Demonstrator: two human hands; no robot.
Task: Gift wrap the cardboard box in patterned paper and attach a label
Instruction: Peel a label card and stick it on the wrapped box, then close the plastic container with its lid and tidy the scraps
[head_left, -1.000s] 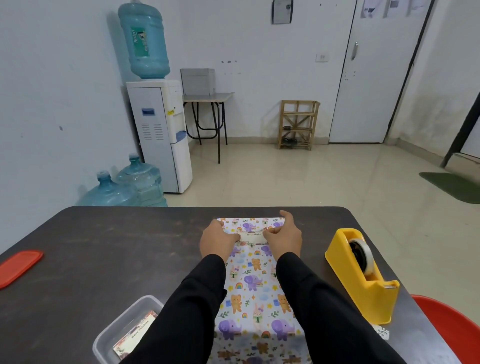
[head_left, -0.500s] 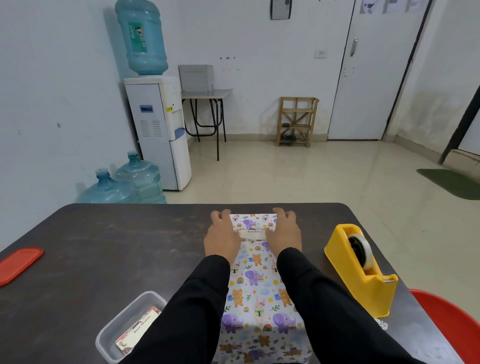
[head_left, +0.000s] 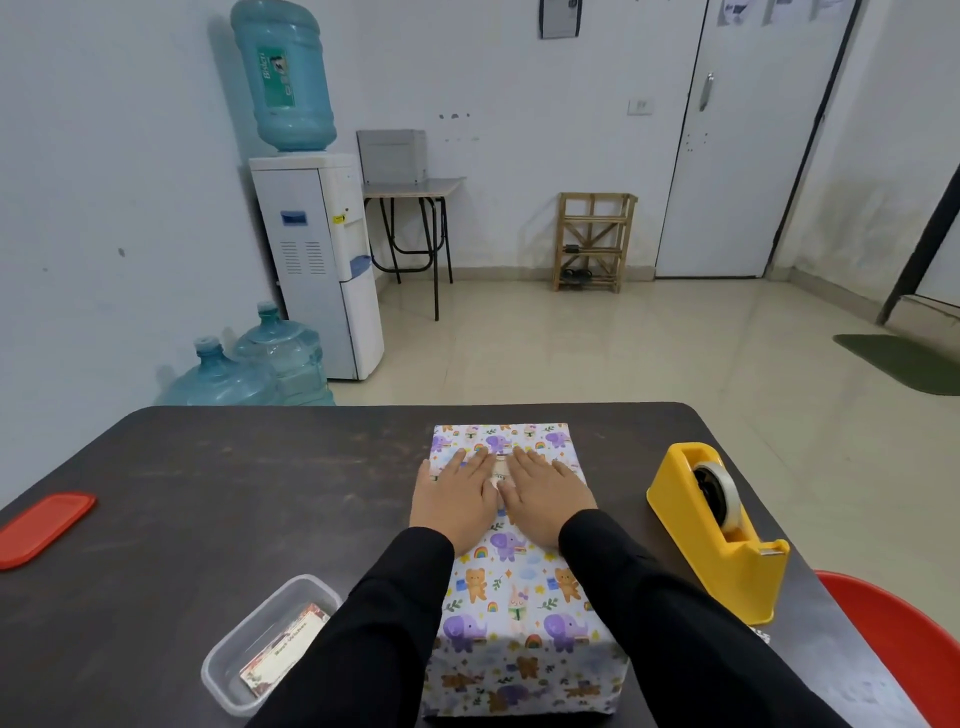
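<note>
Pressing flat, straight fingers of left hand and right hand either side of the label, you may skew it if a palm slides across the box.

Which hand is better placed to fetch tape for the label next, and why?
Probably the right hand: the yellow tape dispenser stands on its side of the wrapped box. The left hand can hold the label flat.
</note>
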